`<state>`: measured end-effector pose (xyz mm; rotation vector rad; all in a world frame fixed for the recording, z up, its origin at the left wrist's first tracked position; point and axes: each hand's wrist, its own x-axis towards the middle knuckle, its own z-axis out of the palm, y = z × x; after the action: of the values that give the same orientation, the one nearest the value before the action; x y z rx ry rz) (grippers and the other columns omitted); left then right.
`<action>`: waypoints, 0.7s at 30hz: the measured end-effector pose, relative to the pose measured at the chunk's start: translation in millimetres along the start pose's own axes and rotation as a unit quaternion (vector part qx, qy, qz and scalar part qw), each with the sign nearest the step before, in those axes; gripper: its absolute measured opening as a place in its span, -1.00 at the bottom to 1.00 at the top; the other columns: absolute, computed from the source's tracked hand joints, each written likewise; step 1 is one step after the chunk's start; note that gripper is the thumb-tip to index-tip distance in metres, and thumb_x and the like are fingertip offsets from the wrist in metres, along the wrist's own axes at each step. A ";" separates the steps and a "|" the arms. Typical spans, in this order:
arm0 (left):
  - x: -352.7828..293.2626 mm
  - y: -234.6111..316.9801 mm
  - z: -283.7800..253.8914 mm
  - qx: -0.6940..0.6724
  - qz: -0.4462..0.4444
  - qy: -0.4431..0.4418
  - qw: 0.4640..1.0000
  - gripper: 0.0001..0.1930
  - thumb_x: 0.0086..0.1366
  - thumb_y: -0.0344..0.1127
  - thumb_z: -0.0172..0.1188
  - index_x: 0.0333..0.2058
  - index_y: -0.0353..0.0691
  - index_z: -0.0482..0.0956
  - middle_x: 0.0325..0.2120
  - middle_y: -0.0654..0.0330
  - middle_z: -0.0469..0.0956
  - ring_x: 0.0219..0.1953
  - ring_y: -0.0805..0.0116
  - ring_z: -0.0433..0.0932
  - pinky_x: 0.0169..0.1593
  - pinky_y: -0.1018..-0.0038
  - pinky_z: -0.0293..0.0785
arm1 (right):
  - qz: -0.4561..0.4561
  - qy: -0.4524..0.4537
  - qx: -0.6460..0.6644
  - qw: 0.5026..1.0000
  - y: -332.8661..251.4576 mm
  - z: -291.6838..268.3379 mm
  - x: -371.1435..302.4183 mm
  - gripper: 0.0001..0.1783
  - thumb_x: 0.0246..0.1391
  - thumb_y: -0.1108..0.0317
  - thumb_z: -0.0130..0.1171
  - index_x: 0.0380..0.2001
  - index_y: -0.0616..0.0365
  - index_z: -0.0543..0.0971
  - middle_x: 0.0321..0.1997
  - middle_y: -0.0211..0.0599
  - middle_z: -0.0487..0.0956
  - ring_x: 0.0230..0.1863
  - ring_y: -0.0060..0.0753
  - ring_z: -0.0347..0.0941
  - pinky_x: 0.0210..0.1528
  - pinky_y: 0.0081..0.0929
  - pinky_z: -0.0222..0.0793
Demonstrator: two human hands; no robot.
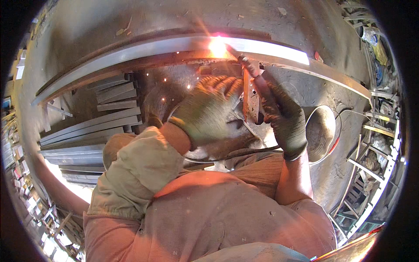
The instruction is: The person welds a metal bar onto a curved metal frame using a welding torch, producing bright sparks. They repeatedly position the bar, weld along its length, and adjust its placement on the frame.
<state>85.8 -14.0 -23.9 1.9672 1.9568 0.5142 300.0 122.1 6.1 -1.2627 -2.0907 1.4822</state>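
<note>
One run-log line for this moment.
right hand: gripping welding torch | torch tip: at bright glare on pale metal strip | left hand: gloved, near strip, contact unclear | stacked bars: at left

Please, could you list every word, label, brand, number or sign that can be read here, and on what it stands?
No text can be read anywhere.
Long silver-grey metal bar: none seen.
Loose pinkish cloth shirt: small scattered marks, no readable word.
Small pale rectangular pieces at the left edge: too small and blurred to read.

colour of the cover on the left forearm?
The cover is beige, best seen in the head view.
</note>
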 end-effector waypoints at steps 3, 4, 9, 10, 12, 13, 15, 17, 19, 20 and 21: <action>8.1 -21.3 -52.6 0.040 -0.168 -0.089 0.981 -0.14 0.32 0.02 0.54 0.53 -0.13 0.49 0.41 -0.13 0.58 0.48 -0.26 0.52 0.59 -0.10 0.36 | 0.013 0.044 0.051 0.998 -5.0 -7.2 -2.1 -0.49 0.63 0.22 0.36 0.49 0.18 0.67 -0.05 -0.46 0.73 -0.29 -0.72 0.51 -0.28 -0.56 0.50; 6.0 -46.7 -56.6 0.043 -0.167 -0.020 0.985 -0.17 0.33 -0.06 0.53 0.54 -0.07 0.49 0.42 -0.10 0.58 0.48 -0.25 0.51 0.58 -0.12 0.37 | 0.012 0.042 0.073 0.996 -8.6 -9.3 -1.5 -0.49 0.64 0.23 0.36 0.49 0.19 0.66 -0.06 -0.46 0.74 -0.30 -0.73 0.51 -0.30 -0.57 0.48; -0.2 -133.7 -75.2 0.256 -0.228 0.063 0.937 -0.23 0.35 -0.22 0.52 0.53 0.01 0.51 0.46 -0.01 0.53 0.53 -0.18 0.45 0.56 -0.13 0.42 | -0.005 0.081 0.081 0.993 -0.8 -9.2 3.3 -0.51 0.61 0.20 0.39 0.47 0.10 0.69 -0.06 -0.49 0.75 -0.38 -0.71 0.55 -0.35 -0.59 0.42; -2.4 -145.5 -72.5 0.292 -0.245 0.060 0.922 -0.30 0.35 -0.23 0.52 0.45 0.01 0.57 0.44 0.01 0.55 0.49 -0.18 0.49 0.52 -0.11 0.47 | 0.010 0.072 0.091 0.993 -2.0 -9.4 3.0 -0.50 0.61 0.22 0.38 0.47 0.14 0.69 -0.02 -0.45 0.76 -0.30 -0.70 0.56 -0.27 -0.58 0.47; -7.6 -170.2 -67.2 0.300 -0.286 0.059 0.908 -0.34 0.34 -0.23 0.53 0.41 0.03 0.59 0.42 0.04 0.57 0.46 -0.17 0.53 0.48 -0.10 0.52 | 0.040 0.053 0.111 0.992 -5.2 -9.1 3.1 -0.50 0.62 0.26 0.36 0.47 0.22 0.67 0.06 -0.38 0.78 -0.15 -0.67 0.60 -0.12 -0.56 0.57; -10.2 -182.7 -65.0 0.303 -0.306 0.059 0.901 -0.36 0.34 -0.23 0.53 0.38 0.04 0.61 0.41 0.05 0.57 0.44 -0.17 0.55 0.45 -0.10 0.55 | 0.016 0.052 0.108 0.993 -1.9 -8.8 4.4 -0.50 0.62 0.27 0.37 0.47 0.23 0.66 0.11 -0.34 0.79 -0.08 -0.62 0.63 -0.04 -0.52 0.59; -10.8 -191.6 -65.1 0.301 -0.289 0.081 0.905 -0.42 0.32 -0.23 0.53 0.32 0.07 0.64 0.35 0.10 0.63 0.38 -0.13 0.60 0.37 -0.06 0.62 | -0.015 0.054 0.099 0.994 8.7 -9.6 7.0 -0.50 0.61 0.28 0.37 0.47 0.24 0.66 0.21 -0.26 0.79 0.07 -0.53 0.67 0.11 -0.46 0.63; -14.1 -197.6 -65.2 0.288 -0.268 0.098 0.914 -0.45 0.32 -0.23 0.53 0.28 0.05 0.67 0.29 0.08 0.69 0.33 -0.16 0.65 0.34 -0.04 0.64 | -0.026 0.060 0.093 0.994 12.6 -9.7 6.8 -0.49 0.61 0.30 0.37 0.48 0.26 0.65 0.28 -0.20 0.78 0.20 -0.46 0.68 0.26 -0.40 0.63; -18.1 -207.6 -72.3 0.202 -0.272 0.094 0.936 -0.46 0.29 -0.27 0.57 0.24 0.00 0.70 0.20 0.03 0.74 0.28 -0.16 0.70 0.32 0.02 0.66 | -0.027 0.066 0.086 0.994 13.8 -9.0 6.7 -0.49 0.60 0.26 0.38 0.47 0.21 0.66 0.20 -0.26 0.77 0.05 -0.51 0.65 0.11 -0.44 0.57; -17.4 -208.3 -75.5 0.156 -0.271 0.092 0.945 -0.47 0.27 -0.29 0.59 0.22 -0.03 0.71 0.16 0.01 0.77 0.25 -0.15 0.73 0.32 0.05 0.67 | -0.027 0.071 0.079 0.994 13.9 -9.6 5.6 -0.49 0.60 0.21 0.39 0.47 0.16 0.68 0.08 -0.34 0.77 -0.16 -0.60 0.62 -0.11 -0.52 0.51; -18.8 -208.2 -78.2 0.097 -0.276 0.084 0.952 -0.45 0.25 -0.33 0.60 0.22 -0.06 0.72 0.12 0.01 0.78 0.22 -0.13 0.75 0.32 0.08 0.67 | -0.026 0.073 0.078 0.994 13.5 -10.1 4.8 -0.49 0.60 0.18 0.40 0.46 0.13 0.69 0.01 -0.38 0.76 -0.26 -0.64 0.60 -0.22 -0.56 0.48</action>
<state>-134.8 -32.4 -52.2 1.3993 2.6162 0.3556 310.5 133.3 -2.5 -1.2090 -1.8627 1.4525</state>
